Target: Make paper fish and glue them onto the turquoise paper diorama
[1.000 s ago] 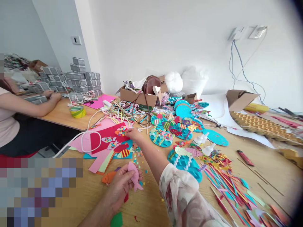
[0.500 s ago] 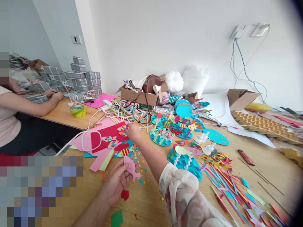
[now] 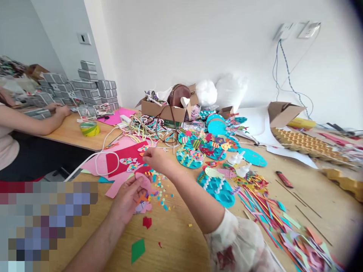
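Shifted toward the near edge of the red sheet [image 3: 131, 150], the left hand [image 3: 125, 197] pinches a pink fish [image 3: 144, 182]; the right hand [image 3: 155, 158] curls at the sheet's right edge, grip unclear, apparently selecting pieces; lifting calls for light fingers.

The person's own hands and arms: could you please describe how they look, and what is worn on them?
The left hand and right hand are bare, with no gloves, and I can see no watch or bracelet. The right arm has a loose, whitish sleeve with dark reddish printed patches, ending well short of the wrist. The left forearm shows no sleeve.
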Available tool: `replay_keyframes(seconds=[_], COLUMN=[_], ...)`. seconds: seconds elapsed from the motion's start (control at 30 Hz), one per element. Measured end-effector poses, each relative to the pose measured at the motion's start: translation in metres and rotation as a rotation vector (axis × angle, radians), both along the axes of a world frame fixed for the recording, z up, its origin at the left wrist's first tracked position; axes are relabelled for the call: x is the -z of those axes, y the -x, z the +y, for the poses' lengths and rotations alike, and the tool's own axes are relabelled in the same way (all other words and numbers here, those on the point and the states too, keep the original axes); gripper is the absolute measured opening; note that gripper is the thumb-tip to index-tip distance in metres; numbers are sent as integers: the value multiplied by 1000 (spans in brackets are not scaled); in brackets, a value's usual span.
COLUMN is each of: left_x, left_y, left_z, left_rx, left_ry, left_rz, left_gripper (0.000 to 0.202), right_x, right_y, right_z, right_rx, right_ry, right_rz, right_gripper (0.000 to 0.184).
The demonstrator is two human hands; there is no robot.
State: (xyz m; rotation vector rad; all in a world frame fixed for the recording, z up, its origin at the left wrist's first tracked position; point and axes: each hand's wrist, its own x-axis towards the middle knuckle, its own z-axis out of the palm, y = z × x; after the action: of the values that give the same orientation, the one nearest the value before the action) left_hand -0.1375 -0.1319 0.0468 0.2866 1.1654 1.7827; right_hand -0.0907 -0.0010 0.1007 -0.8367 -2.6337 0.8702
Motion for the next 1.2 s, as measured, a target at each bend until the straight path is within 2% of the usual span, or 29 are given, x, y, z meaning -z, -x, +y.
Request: replay_keyframes(seconds=[0.07, 0.13, 0.2, 0.27, 0.37, 0.5, 0.6, 0.8, 1.03, 1.1, 1.2], left_x=[-6, -10, -12, -11, -2, 18, 30, 39, 61, 61, 49], left_y=[3, 0, -9, -24, -45, -58, -58, -54, -42, -36, -27], left_z=[-3, -7, -12, -18, -27, -34, -37, -37, -35, -33, -29], left_rx=[-18, -19, 48, 146, 214, 332, 409, 470, 512, 527, 554], left_ry=[-51, -72, -63, -35, 26, 125, 154, 229, 128, 145, 145], left_rz=[71, 131, 175, 231, 333, 429, 605, 949, 1373, 1459, 1515], left_gripper=[15, 16, 17, 16, 13, 25, 24, 20, 19, 22, 24], right_x=[-3, 2, 14, 27, 43, 55, 57, 57, 38, 35, 33], right_y=[-28, -56, -81, -101, -124, -148, -161, -188, -245, -262, -286], right_z=[-12, -27, -44, -60, -77, -90, -95, -106, -118, -118, -115], right_rx=[32, 6, -20, 3, 102, 234, 271, 286, 394, 456, 567], right_ry=[36, 205, 464, 681, 811, 687, 606, 212, 153, 125, 97], right_rz=[74, 194, 259, 295, 311, 169, 26, -110, -218, -258, -381], right_gripper=[16, 20, 20, 11, 6, 4, 10, 18, 19, 18, 16])
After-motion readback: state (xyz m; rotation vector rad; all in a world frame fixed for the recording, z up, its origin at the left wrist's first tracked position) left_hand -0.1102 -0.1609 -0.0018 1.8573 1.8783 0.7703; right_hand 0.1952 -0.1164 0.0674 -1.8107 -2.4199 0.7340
